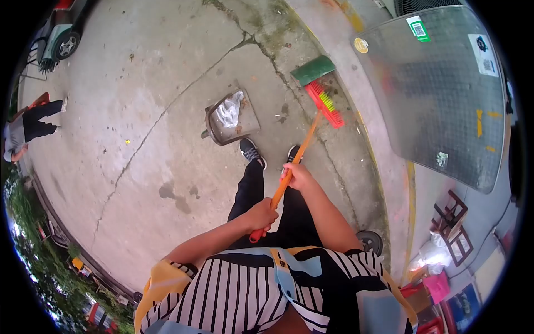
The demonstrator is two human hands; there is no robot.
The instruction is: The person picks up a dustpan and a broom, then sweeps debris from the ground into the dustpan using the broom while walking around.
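Note:
An orange broom handle (305,146) slants up and to the right from my waist. Near its red lower end, my left hand and right hand grip it apart: my left hand (262,216) is wrapped round the part close to my body, or rather the hand on the image's left is my left one, and my right hand (298,176) is closed round it further up. The red broom head (325,104) with red and yellow-green bristles rests on the concrete beside a green piece (313,70). A dustpan (250,114) holding crumpled silvery plastic (230,110) lies left of the broom, in front of my shoes.
A large clear sheet (439,100) with stickers stands at the right, past the kerb (384,145). Wooden chairs (453,222) and a pink item (437,286) are at the lower right. A person (39,123) stands far left, below a parked vehicle (67,42). A wheel (370,242) is beside me.

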